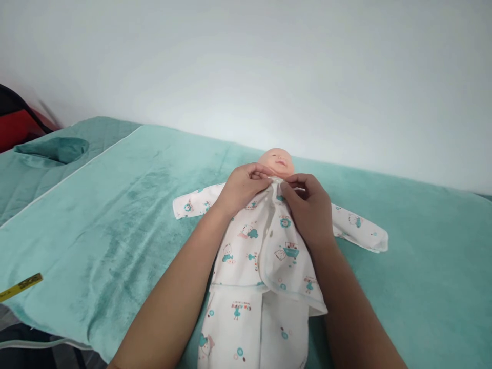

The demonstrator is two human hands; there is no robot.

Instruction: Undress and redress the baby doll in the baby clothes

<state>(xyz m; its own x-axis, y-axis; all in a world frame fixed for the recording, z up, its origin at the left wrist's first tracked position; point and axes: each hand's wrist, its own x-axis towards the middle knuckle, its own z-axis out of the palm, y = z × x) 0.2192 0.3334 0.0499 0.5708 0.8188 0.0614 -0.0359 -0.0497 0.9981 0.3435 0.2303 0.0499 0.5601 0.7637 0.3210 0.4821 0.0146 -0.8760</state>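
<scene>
A baby doll [277, 160] lies on its back, its head toward the wall. It wears a white printed baby jacket [246, 246] with both sleeves spread out sideways, and matching printed pants [234, 328] below. At the neckline, my left hand [246, 185] pinches the collar edge on the left side. Opposite it, my right hand [309, 205] pinches the other collar edge, with the fingers curled near the doll's chin. The two front panels meet below my hands, and the right one laps over toward the middle. My fingertips partly hide the collar.
A teal plush cover [115, 220] spreads over the bed against a white wall [246, 66]. At the far left lie a folded teal cloth [54, 148] and a red and black object [19, 123]. A yellow strip [21, 287] juts in at the left edge.
</scene>
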